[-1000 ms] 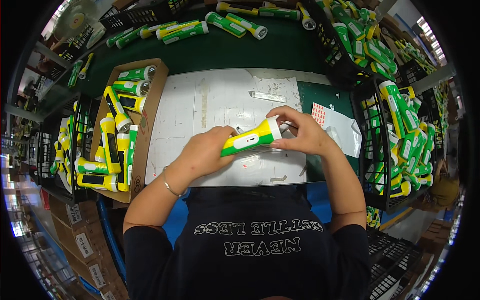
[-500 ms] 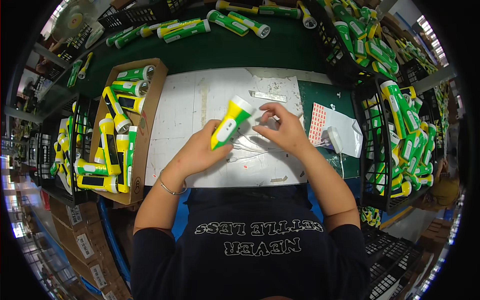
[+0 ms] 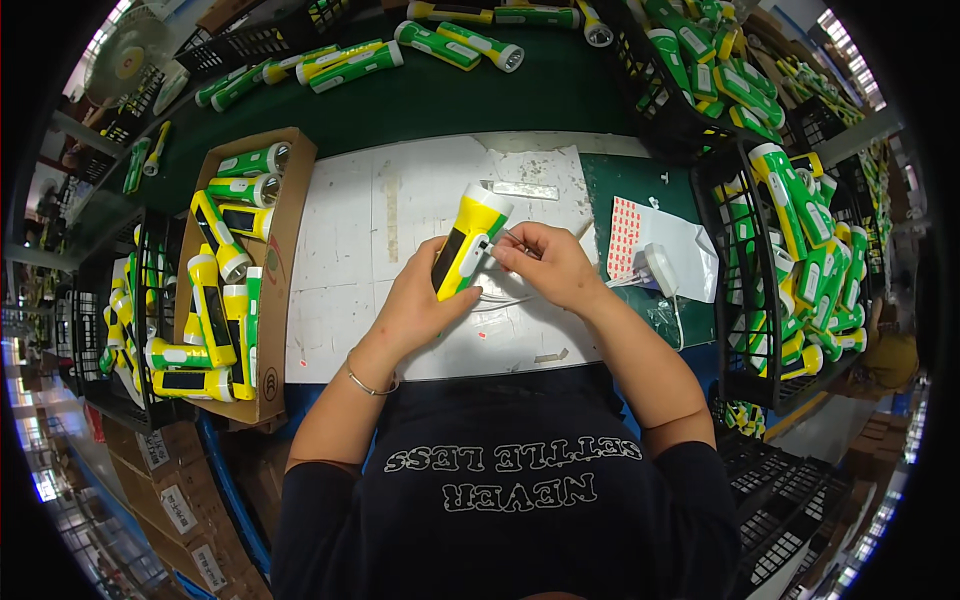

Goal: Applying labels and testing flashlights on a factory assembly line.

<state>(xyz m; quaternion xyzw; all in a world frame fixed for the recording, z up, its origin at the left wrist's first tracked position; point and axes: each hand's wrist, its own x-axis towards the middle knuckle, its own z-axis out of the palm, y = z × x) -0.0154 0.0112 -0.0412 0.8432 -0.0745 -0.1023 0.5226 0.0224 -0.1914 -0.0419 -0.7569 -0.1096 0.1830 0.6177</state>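
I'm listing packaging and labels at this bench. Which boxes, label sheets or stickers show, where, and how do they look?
Cardboard box: left of the white mat, long, brown, open, holding flashlights.
Sticker sheet: right of the hands, white with rows of small red stickers.
Stacked cartons: lower left on the floor, brown with white labels.

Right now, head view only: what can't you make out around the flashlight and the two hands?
- Flashlight: lower body hidden by the left hand.
- What the right hand pinches against its side: covered by the fingertips, too small.
- Thin white cable: end lost under the hands.
- Red sticker sheet: marks too small.
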